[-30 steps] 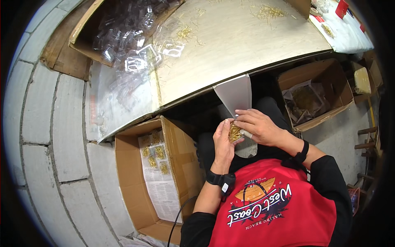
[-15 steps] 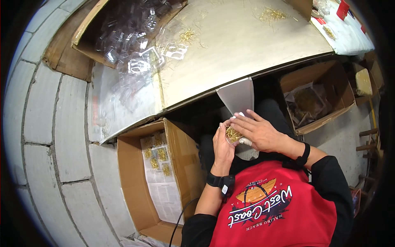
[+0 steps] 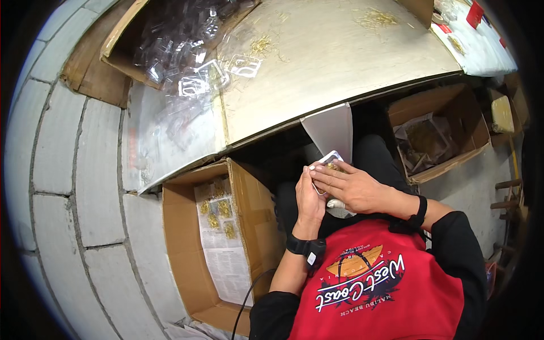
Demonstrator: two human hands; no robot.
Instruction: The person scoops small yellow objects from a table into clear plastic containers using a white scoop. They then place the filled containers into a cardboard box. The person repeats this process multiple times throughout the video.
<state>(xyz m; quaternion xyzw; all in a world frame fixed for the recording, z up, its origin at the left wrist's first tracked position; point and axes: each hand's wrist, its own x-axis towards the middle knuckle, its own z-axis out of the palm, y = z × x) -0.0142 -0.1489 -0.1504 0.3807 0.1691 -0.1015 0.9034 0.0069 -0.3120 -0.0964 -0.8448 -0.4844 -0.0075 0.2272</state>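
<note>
Over my lap, my left hand (image 3: 309, 203) is closed around the side of a small clear plastic pack (image 3: 331, 157) with thin gold-coloured metal pieces in it. My right hand (image 3: 358, 191) lies flat across the pack, fingers stretched out and close together. It covers most of the gold pieces, so their exact shape cannot be made out. A whitish wrap shows on a finger of that hand. Just beyond the pack, a grey-white panel (image 3: 331, 131) slants down from the table edge.
On the table (image 3: 317, 62) lie a gold pile (image 3: 377, 20) and a smaller one (image 3: 260, 44). Clear plastic shells (image 3: 187, 51) spill from a carton at far left. A cardboard box (image 3: 258, 209) at left holds several gold-filled packs (image 3: 225, 208); another box (image 3: 436, 136) stands right.
My right hand has slid toward the lower left over the pack. The pack's far edge now shows beyond my fingers, and the gold near my left thumb is covered.
</note>
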